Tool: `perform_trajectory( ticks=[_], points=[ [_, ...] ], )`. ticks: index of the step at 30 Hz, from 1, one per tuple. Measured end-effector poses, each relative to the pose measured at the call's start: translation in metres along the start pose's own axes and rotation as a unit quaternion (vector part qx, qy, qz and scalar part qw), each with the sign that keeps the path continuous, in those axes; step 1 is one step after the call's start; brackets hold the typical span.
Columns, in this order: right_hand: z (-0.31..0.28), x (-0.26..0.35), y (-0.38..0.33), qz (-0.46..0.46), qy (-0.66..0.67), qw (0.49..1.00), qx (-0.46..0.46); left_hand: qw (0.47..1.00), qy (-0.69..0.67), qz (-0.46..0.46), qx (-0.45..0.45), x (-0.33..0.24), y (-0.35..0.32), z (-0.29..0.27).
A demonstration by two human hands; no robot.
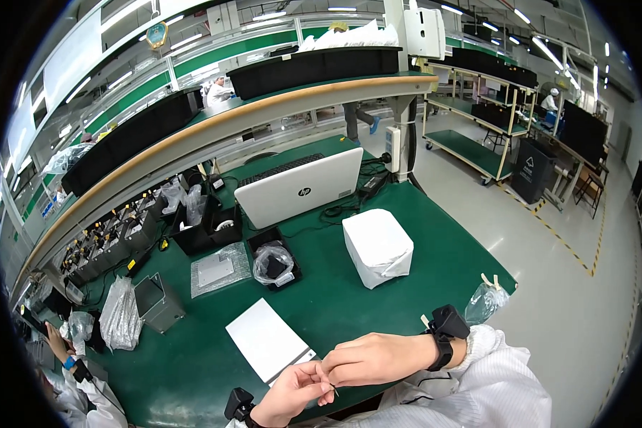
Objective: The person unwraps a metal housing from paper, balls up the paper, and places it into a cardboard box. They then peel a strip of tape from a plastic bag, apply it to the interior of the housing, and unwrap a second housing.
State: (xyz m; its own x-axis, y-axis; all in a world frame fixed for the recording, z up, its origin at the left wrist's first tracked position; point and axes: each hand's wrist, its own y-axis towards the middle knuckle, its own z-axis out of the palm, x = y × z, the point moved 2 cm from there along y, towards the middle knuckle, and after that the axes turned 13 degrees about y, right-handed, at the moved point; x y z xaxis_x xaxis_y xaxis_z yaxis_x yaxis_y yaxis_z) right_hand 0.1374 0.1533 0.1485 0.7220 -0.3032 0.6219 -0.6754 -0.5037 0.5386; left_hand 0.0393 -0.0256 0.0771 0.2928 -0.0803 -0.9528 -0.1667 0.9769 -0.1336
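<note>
My left hand and my right hand meet at the near edge of the green table. Fingers of both are pinched together at one spot. A tiny dark sliver sticks out at the fingertips; most of it is hidden, so its kind is unclear. Just beyond the hands lies a flat white rectangular panel with a grey strip along its near right edge. My left fingers overlap that panel's near end in the picture; whether they touch it I cannot tell. Each wrist wears a black strapped device.
Farther back on the green table stand a white wrapped block, a white laptop and a black bin with a plastic bag. Bubble wrap and an open grey metal box lie leftward. A co-worker's hand shows far left.
</note>
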Motion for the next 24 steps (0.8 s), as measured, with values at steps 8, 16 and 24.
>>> perform_trajectory(
  ticks=[8,16,24],
  points=[
    [-0.001,-0.004,0.001,0.006,-0.006,1.000,0.006,1.000,0.012,-0.027,-0.004,-0.012,0.000,0.002],
    [0.003,-0.008,0.027,-0.006,-0.006,0.998,0.061,0.997,0.065,0.034,-0.034,-0.017,-0.020,0.000],
    [0.018,-0.005,0.053,0.005,-0.060,0.996,0.073,0.992,0.052,0.091,-0.065,-0.007,-0.025,0.002]
  ],
)
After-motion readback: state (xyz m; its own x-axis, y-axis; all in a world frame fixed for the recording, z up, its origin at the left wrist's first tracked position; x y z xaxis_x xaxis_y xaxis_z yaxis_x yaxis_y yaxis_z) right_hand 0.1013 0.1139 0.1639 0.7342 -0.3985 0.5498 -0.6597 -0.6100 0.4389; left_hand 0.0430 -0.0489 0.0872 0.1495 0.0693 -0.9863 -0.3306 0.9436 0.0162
